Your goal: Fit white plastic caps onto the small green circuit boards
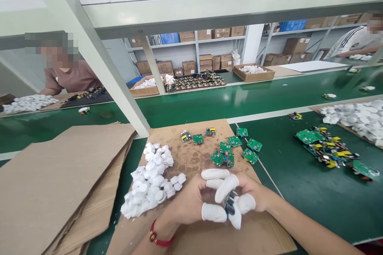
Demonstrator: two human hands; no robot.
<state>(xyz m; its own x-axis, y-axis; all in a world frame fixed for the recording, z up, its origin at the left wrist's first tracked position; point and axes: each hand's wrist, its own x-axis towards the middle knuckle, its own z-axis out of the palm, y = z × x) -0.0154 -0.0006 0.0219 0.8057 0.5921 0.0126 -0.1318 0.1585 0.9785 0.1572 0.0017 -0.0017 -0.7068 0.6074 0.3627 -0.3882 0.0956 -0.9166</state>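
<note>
With the hands as the hub of my clock, I have the circuit board right at the centre, held between both hands above the cardboard sheet. The left hand pinches it from nine o'clock, thumb against its edge; the right hand closes on it from three, index finger laid across the top and thumb by a white piece that juts toward five. Over the link I cannot tell whether that piece is fixed to the board or only pressed against it, so I'd judge this unit part-way along.

Plenty looks left: green boards lie loose at twelve o'clock, a pile of white pieces sits between nine and ten, and a heap of further boards waits between two and three. On the green belt I see a few white-topped boards, around two o'clock and one at ten; I take those for finished, though whose work they are I can't say from here
</note>
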